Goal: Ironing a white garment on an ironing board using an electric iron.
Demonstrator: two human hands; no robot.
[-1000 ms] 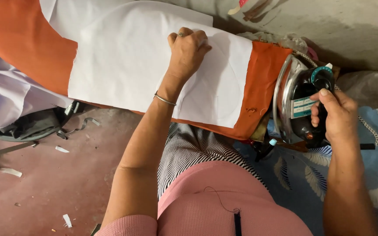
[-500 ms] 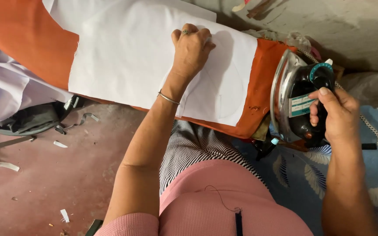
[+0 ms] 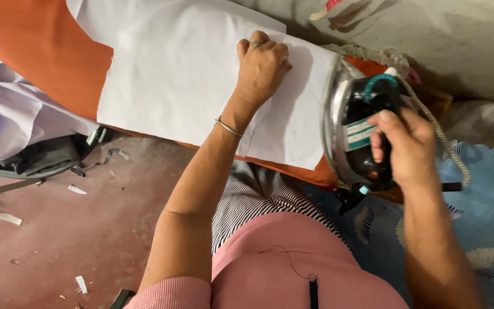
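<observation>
My left hand (image 3: 261,67) presses flat on a white piece of fabric (image 3: 184,80) spread over an orange-covered board (image 3: 41,51). A thin bracelet circles that wrist. My right hand (image 3: 404,149) grips the black handle of an electric iron (image 3: 353,134), which is tilted up on its side at the right end of the board, its metal soleplate facing the white fabric's right edge. A braided cord (image 3: 435,131) runs from the iron past my right wrist.
Pale lilac cloth (image 3: 7,114) hangs off the board at left above a dark bag (image 3: 41,160). Scraps of white fabric (image 3: 78,189) lie on the reddish floor. A blue patterned cloth (image 3: 487,217) is at right, a grey wall behind.
My right hand has brought the iron leftward, closer to the white fabric's right edge. My left hand stays pressed on the fabric.
</observation>
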